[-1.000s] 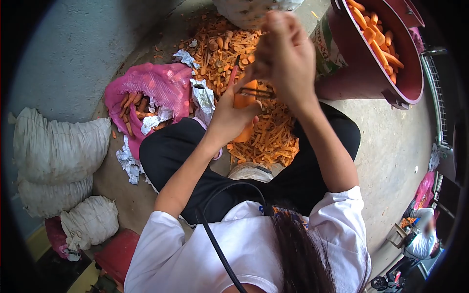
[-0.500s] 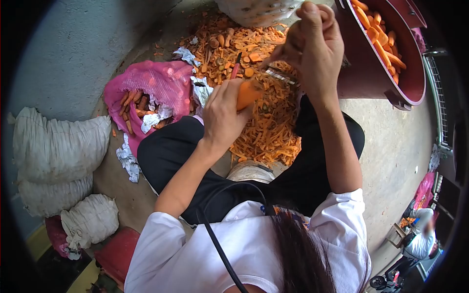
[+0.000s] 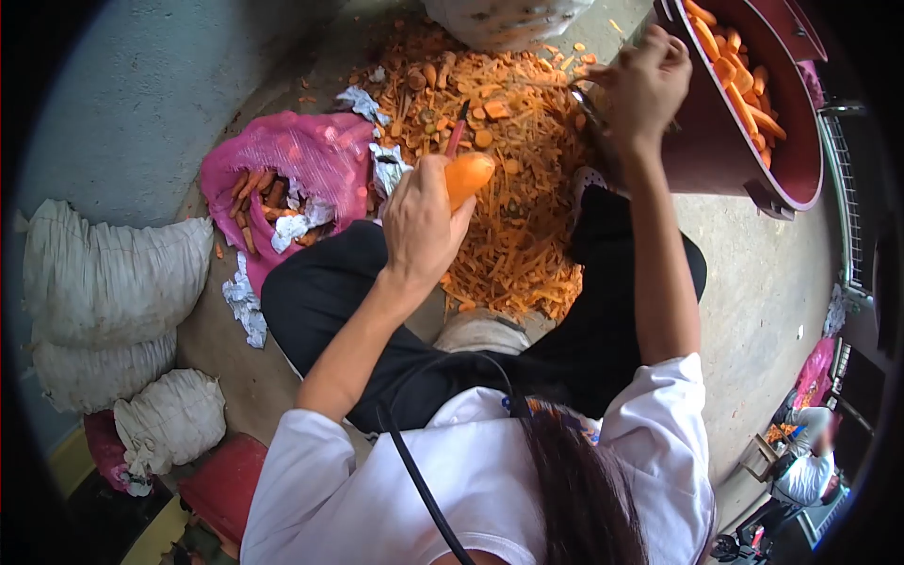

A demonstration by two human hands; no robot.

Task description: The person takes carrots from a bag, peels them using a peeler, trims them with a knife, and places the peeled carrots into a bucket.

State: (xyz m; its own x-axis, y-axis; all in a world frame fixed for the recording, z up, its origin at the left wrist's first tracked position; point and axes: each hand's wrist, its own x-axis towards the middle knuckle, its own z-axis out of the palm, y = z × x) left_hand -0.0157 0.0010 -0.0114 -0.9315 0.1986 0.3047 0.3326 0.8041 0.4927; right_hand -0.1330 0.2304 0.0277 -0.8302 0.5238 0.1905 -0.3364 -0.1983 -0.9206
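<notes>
My left hand [image 3: 421,221] is wrapped round a peeled orange carrot [image 3: 469,179], its rounded end pointing up and right. Just beyond that hand, a red-handled knife [image 3: 458,132] shows against the peelings; whether it touches my fingers I cannot tell. Up beside the bucket, my right hand [image 3: 648,89] is closed on a peeler [image 3: 586,102], whose metal part sticks out to the left, partly blurred. A heap of carrot peelings [image 3: 518,245] with cut carrot ends spreads on the floor between my legs.
A dark red bucket [image 3: 697,155] of peeled carrots [image 3: 744,89] stands at upper right. A pink mesh sack [image 3: 282,141] of unpeeled carrots lies at left. White sacks [image 3: 118,273] lean by the wall; another sack [image 3: 508,19] is at the top. A person [image 3: 810,471] sits far right.
My right hand has moved right, away from the carrot towards the bucket, carrying the peeler. In my left hand the carrot has shifted slightly left and its end now shows clearly.
</notes>
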